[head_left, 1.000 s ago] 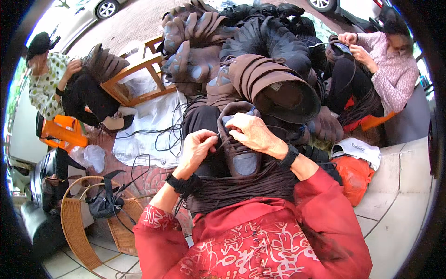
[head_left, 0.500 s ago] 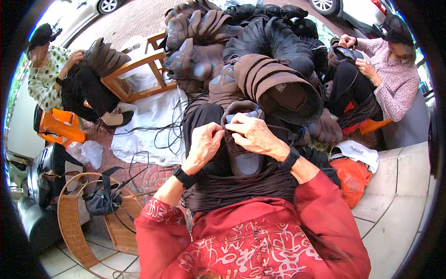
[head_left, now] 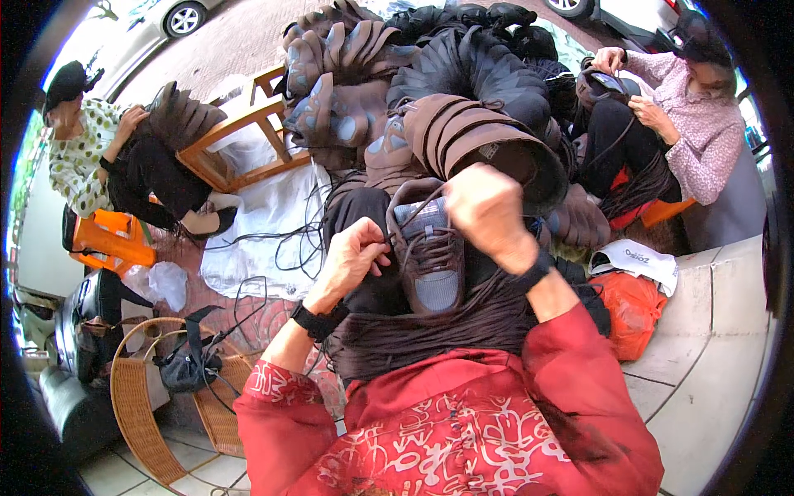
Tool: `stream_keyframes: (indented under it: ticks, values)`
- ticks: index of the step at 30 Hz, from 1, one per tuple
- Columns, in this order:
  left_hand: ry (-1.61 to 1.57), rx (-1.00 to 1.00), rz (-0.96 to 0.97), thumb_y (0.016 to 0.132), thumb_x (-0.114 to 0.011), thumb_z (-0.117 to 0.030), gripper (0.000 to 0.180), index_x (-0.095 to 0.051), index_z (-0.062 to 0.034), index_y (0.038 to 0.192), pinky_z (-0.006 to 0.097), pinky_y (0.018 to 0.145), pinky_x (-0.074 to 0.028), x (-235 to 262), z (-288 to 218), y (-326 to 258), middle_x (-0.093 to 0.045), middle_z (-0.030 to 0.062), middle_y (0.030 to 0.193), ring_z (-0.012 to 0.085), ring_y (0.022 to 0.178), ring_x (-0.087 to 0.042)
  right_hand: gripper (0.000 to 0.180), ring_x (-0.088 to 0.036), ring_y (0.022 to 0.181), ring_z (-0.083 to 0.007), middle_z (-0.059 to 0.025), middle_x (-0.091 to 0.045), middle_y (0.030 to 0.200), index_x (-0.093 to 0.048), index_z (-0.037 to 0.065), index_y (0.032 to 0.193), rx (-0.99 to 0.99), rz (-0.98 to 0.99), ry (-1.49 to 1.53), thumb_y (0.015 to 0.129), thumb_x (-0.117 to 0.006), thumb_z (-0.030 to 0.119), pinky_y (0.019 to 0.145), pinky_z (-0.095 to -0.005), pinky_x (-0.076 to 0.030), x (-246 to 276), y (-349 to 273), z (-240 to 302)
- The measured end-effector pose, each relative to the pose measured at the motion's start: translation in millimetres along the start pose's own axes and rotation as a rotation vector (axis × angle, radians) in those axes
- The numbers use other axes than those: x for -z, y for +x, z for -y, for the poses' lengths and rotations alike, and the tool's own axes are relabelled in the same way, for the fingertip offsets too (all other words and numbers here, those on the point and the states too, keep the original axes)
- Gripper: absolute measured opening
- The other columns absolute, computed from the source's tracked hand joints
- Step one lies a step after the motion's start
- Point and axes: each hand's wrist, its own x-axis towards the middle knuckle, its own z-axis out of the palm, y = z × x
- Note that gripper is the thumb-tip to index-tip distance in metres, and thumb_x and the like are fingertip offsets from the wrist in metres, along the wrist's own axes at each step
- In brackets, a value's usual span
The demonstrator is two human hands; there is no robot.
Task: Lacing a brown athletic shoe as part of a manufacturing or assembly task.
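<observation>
A brown shoe upper (head_left: pixel 431 260) with a grey-blue tongue and dark lacing sits upright on my lap, its opening facing away from me. My right hand (head_left: pixel 490 217), smeared by motion, is closed above its far right side. A dark shoelace (head_left: pixel 423 202) stretches from the upper to that hand. At the upper's left edge my left hand (head_left: pixel 357 255) has its fingers curled and thumb and forefinger pinched; what lies between them is too small to make out. A thick bundle of dark laces (head_left: pixel 430 335) lies across my lap, nearer to me than the upper.
Nested brown uppers (head_left: pixel 484 145) and a heap of grey-black ones (head_left: pixel 471 74) rise ahead. Two co-workers sit left and right, each handling uppers. A wooden frame (head_left: pixel 240 145), white sheet (head_left: pixel 256 252) and wicker chair (head_left: pixel 136 405) are left; an orange-red bag (head_left: pixel 624 314) lies right.
My right hand has moved away from the upper, up and to the right, drawing the shoelace out. My left hand has shifted slightly down and left. The upper's laced front is now uncovered.
</observation>
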Motion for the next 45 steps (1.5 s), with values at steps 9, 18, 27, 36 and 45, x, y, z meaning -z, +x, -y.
stream_keyframes:
  ticks: [9, 18, 27, 36, 45]
  values:
    - [-0.415, 0.201, 0.062, 0.089, -0.05, -0.015, 0.013, -0.044, -0.0048, 0.093, 0.026, 0.05, -0.053, -3.0, -6.1, -3.4, -0.058, 0.0103, 0.082, 0.0204, 0.067, -0.062, 0.027, -0.05, 0.081, -0.0191, -0.003, -0.049, 0.086, -0.059, 0.012, 0.097, -0.073, 0.055, -0.002, 0.07, -0.058, 0.014, 0.063, -0.0305, -0.044, 21.2, -6.4, 12.5]
    - [-0.23, 0.179, -0.022, 0.081, -0.06, -0.005, 0.015, -0.052, 0.0019, 0.092, 0.025, 0.047, -0.052, -14.4, -12.1, -11.1, -0.06, 0.0099, 0.074, 0.0166, 0.06, -0.062, 0.016, -0.05, 0.081, -0.0207, -0.0055, -0.051, 0.079, -0.057, 0.007, 0.079, 0.126, 0.247, 0.039, 0.065, -0.061, 0.015, 0.068, -0.0325, -0.04, -19.3, -4.8, 23.2]
    - [-0.532, 0.319, -0.03, 0.08, -0.061, -0.004, 0.015, -0.05, -0.0059, 0.091, 0.027, 0.05, -0.052, -20.0, -1.3, -24.2, -0.062, 0.01, 0.08, 0.0178, 0.064, -0.062, 0.013, -0.056, 0.07, -0.0255, -0.0092, -0.054, 0.074, -0.052, 0.006, 0.081, 0.07, 0.222, 0.29, 0.07, -0.058, 0.011, 0.064, -0.0349, -0.043, -16.4, 3.0, 26.1]
    - [-1.091, 0.14, -0.016, 0.072, -0.061, 0.006, 0.025, -0.054, -0.0129, 0.087, 0.037, 0.088, -0.044, -22.6, 4.9, -12.3, -0.062, 0.0035, 0.093, 0.0203, 0.096, -0.057, 0.023, -0.06, 0.075, -0.0337, -0.018, -0.06, 0.078, -0.053, 0.004, 0.095, -0.131, 0.488, 0.73, 0.076, -0.054, 0.016, 0.065, -0.0413, -0.047, -20.1, 3.4, 23.0]
    - [-1.287, 0.081, -0.092, 0.076, -0.054, 0.002, 0.015, -0.053, -0.0098, 0.085, 0.041, 0.087, -0.044, -28.2, 0.9, -17.3, -0.061, 0.0076, 0.094, 0.0241, 0.095, -0.058, 0.018, -0.059, 0.068, -0.0202, -0.0093, -0.061, 0.073, -0.06, 0.003, 0.087, -0.431, 0.551, 1.048, 0.072, -0.055, 0.013, 0.063, -0.0318, -0.047, -28.6, 15.8, 14.0]
